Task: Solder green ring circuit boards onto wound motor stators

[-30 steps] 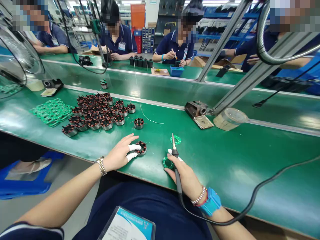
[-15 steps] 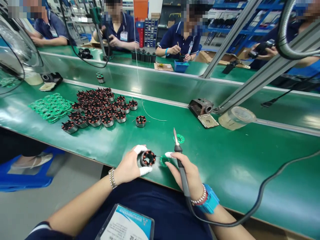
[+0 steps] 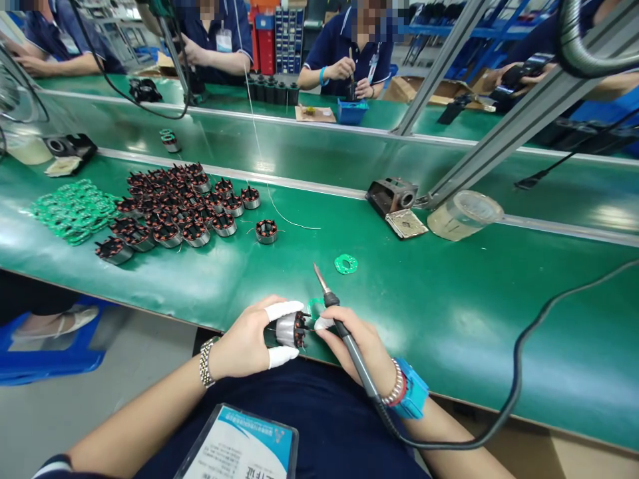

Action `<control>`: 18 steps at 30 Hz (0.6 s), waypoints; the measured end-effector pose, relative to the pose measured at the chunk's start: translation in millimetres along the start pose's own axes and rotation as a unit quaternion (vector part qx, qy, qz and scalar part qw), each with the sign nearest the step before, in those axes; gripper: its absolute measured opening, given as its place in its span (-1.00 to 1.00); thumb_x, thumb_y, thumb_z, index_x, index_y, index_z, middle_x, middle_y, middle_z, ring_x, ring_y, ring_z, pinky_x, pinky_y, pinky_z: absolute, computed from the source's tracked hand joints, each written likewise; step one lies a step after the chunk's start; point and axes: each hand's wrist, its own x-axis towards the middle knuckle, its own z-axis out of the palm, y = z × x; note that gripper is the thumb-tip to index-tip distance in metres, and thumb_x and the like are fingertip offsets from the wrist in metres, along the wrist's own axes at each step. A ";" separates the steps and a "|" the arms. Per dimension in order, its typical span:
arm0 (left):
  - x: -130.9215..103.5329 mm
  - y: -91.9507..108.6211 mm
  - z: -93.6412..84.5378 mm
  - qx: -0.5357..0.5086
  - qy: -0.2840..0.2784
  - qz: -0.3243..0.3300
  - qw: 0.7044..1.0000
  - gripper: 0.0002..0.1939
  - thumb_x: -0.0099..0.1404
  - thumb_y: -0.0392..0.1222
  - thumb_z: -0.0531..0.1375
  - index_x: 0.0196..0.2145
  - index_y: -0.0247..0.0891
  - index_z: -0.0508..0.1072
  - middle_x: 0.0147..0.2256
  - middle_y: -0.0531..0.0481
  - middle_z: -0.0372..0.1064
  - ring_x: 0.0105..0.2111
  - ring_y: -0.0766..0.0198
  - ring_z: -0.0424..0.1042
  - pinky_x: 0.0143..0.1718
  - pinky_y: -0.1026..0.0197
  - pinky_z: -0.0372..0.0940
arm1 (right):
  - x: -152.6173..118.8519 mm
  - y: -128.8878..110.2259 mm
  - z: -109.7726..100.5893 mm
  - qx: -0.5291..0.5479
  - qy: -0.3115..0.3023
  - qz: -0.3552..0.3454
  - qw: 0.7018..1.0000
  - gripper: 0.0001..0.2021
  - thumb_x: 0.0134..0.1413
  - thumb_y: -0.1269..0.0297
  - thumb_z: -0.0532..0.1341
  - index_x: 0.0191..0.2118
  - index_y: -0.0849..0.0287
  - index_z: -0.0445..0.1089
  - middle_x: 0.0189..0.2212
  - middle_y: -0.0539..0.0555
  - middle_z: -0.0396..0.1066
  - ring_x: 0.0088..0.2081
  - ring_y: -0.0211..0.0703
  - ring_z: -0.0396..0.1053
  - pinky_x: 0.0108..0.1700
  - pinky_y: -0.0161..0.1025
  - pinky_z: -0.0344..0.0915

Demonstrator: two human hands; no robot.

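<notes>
My left hand [image 3: 242, 344], with white finger covers, grips a motor stator [image 3: 286, 330] between thumb and fingers. The stator lies tipped sideways, its copper windings and black posts facing right. In my right hand [image 3: 369, 349] rests a soldering iron [image 3: 355, 356], its tip pointing up and left, away from the stator. My right thumb and covered index finger come together beside a thin lead at the stator's right side; whether they pinch it I cannot tell. A green ring-shaped circuit board [image 3: 314, 307] is partly hidden behind those fingers. Another ring board [image 3: 339, 267] lies flat farther up the table.
Many stators [image 3: 167, 229] stand left of centre, with one lone stator [image 3: 266, 233] apart. Stacked green boards [image 3: 74, 211] lie farther left. An iron holder [image 3: 392, 197], a sponge [image 3: 407, 225] and a plastic tub [image 3: 462, 219] stand right. The iron's cable [image 3: 516, 372] loops right. Co-workers sit opposite.
The stator has turned from showing its open face to lying side-on in my left hand. The iron's tip has swung left, and my right fingertips have moved closer to the stator.
</notes>
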 end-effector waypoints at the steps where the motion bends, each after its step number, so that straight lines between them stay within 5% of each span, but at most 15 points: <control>1: 0.1 -1.1 1.3 0.018 0.006 0.010 1.000 -0.47 0.00 -0.23 0.25 -0.03 -0.19 0.26 -0.15 -0.08 0.34 -0.20 0.18 0.39 -0.15 0.12 0.33 | -0.4 1.8 -1.0 -0.003 0.005 0.002 1.000 -0.87 0.07 0.38 0.10 -0.22 0.12 0.23 -0.46 0.00 0.40 -0.49 -0.29 0.39 -0.43 -0.40 0.32; 10: 3.6 -18.2 8.0 0.093 0.065 0.013 0.993 -0.51 -0.01 -0.26 0.25 -0.09 -0.24 0.24 -0.17 -0.09 0.32 -0.19 0.18 0.38 -0.15 0.15 0.33 | -5.6 20.3 -32.3 -0.004 0.061 -0.022 0.998 -0.82 0.06 0.31 0.15 -0.18 0.16 0.37 -0.49 0.04 0.42 -0.47 -0.23 0.37 -0.42 -0.31 0.33; 18: 4.2 -20.3 11.9 0.095 0.069 0.023 0.993 -0.52 0.02 -0.23 0.24 -0.09 -0.22 0.23 -0.16 -0.11 0.30 -0.19 0.17 0.37 -0.15 0.12 0.32 | -5.3 23.1 -36.4 0.068 0.031 0.066 0.995 -0.90 -0.01 0.35 0.15 -0.36 0.12 0.42 -0.49 0.03 0.46 -0.46 -0.22 0.39 -0.39 -0.29 0.35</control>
